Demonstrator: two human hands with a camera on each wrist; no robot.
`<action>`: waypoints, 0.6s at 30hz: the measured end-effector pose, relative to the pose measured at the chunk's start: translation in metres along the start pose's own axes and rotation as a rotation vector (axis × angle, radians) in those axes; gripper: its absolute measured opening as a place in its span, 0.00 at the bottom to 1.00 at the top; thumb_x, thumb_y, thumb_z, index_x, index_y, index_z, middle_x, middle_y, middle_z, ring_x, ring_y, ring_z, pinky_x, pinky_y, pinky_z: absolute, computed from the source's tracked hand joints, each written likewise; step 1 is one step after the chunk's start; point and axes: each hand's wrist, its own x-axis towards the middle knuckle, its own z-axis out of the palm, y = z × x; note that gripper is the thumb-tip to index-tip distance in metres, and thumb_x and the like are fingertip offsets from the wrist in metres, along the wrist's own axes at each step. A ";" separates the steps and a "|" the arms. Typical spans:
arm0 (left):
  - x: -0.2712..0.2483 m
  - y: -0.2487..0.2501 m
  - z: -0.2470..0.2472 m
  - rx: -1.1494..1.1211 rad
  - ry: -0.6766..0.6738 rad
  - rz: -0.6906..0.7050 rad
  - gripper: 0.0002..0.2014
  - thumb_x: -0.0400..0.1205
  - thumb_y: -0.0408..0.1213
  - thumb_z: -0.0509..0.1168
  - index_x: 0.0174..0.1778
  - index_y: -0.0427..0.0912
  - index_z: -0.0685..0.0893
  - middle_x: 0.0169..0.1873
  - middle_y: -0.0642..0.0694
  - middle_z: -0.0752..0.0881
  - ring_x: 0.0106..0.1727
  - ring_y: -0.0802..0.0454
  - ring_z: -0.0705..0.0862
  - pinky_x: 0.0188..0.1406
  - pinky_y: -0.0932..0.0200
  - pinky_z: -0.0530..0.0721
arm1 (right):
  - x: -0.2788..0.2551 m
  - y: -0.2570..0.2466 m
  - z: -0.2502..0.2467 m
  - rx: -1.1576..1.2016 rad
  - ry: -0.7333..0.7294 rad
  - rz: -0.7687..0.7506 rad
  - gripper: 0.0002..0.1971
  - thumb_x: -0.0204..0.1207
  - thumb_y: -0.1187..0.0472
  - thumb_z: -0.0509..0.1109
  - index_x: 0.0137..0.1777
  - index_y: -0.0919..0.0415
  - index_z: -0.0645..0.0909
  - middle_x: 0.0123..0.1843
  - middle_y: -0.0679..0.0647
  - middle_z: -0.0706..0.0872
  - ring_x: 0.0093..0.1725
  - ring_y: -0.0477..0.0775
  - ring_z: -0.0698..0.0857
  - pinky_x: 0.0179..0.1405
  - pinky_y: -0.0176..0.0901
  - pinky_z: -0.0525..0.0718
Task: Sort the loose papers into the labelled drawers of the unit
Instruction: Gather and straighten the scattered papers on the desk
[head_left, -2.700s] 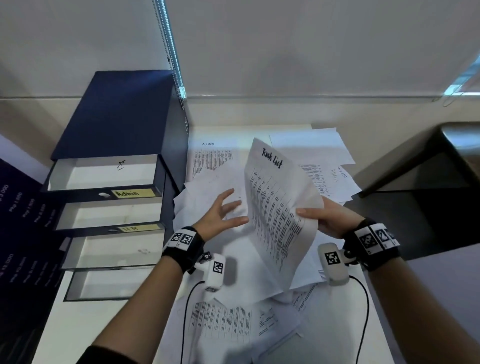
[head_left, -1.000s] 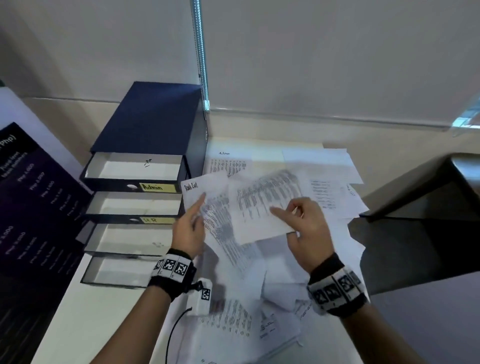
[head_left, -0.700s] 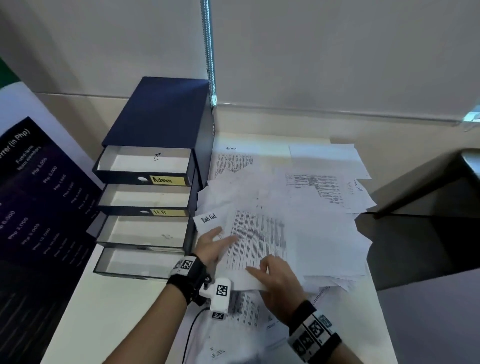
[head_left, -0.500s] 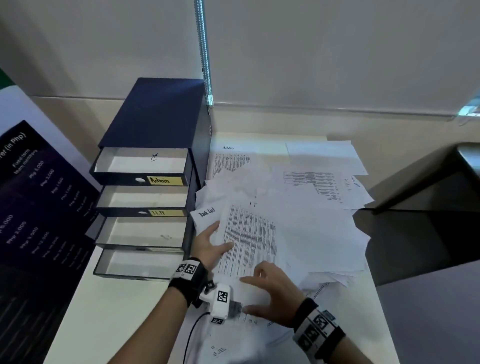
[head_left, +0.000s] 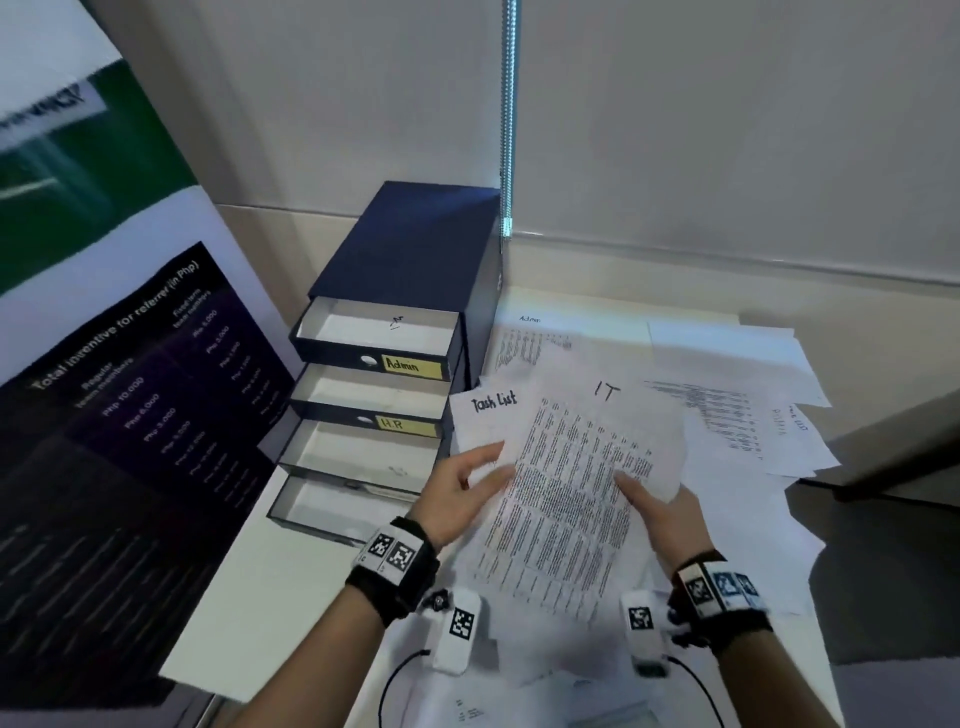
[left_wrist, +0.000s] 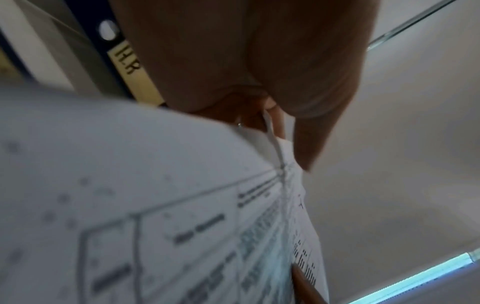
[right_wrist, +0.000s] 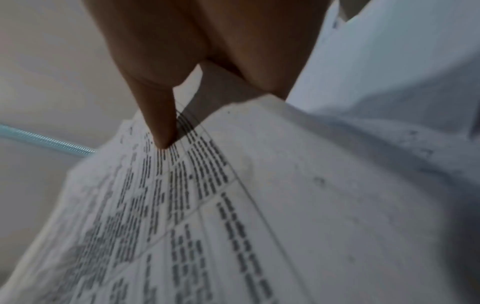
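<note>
The left hand (head_left: 464, 486) and the right hand (head_left: 658, 512) held one printed sheet (head_left: 576, 499) between them, lifted off the heap of loose papers (head_left: 737, 467). The left hand pinched the sheet's left edge, thumb on top and fingers under it; the left wrist view showed a fingertip (left_wrist: 270, 107) curled over the paper's edge. The right hand gripped the right edge, its thumb (right_wrist: 158, 115) pressed flat on the printed rows while the other fingers went out of sight beneath the page. The sheet was covered in dense columns of small type and had "IT" handwritten at its top, and it sat tilted just to the right of the drawer unit (head_left: 415, 249).

The dark blue drawer unit stood at the back left of the counter (head_left: 270, 587), against the wall. All four of its drawers were pulled out in steps. The top drawer (head_left: 379, 332) carried a yellow label reading "Admin", and the second drawer (head_left: 363, 392) had one reading "HR"; labels on the two lower drawers could not be made out.

Right of the unit, touching its side, a sheet marked "Task List" (head_left: 488, 410) lay partly under the held page. Behind that, close to the unit's right wall, lay a sheet headed "Admin" (head_left: 530, 338). The remaining papers spread further right across the counter, overlapping one another. A large dark poster (head_left: 130, 415) with printed figures leaned to the left of the unit.
</note>
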 end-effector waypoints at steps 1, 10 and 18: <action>-0.004 -0.004 -0.003 -0.024 0.051 0.003 0.23 0.81 0.42 0.73 0.72 0.52 0.81 0.71 0.56 0.82 0.74 0.62 0.77 0.80 0.48 0.72 | 0.003 -0.003 0.001 -0.055 -0.016 -0.019 0.15 0.69 0.54 0.81 0.50 0.63 0.88 0.44 0.59 0.92 0.43 0.56 0.90 0.38 0.44 0.87; -0.056 -0.059 -0.040 -0.307 0.412 -0.117 0.24 0.87 0.26 0.62 0.78 0.49 0.73 0.64 0.47 0.86 0.60 0.55 0.87 0.67 0.57 0.82 | -0.017 0.054 0.033 -0.145 -0.231 0.091 0.09 0.78 0.62 0.74 0.57 0.63 0.87 0.51 0.56 0.93 0.49 0.55 0.92 0.44 0.44 0.89; -0.089 -0.126 -0.045 -0.040 0.455 -0.270 0.15 0.75 0.32 0.72 0.57 0.48 0.85 0.53 0.49 0.92 0.57 0.45 0.90 0.61 0.39 0.86 | -0.006 0.100 0.025 -0.719 -0.112 0.153 0.12 0.79 0.62 0.69 0.60 0.64 0.83 0.55 0.66 0.89 0.52 0.66 0.87 0.56 0.59 0.86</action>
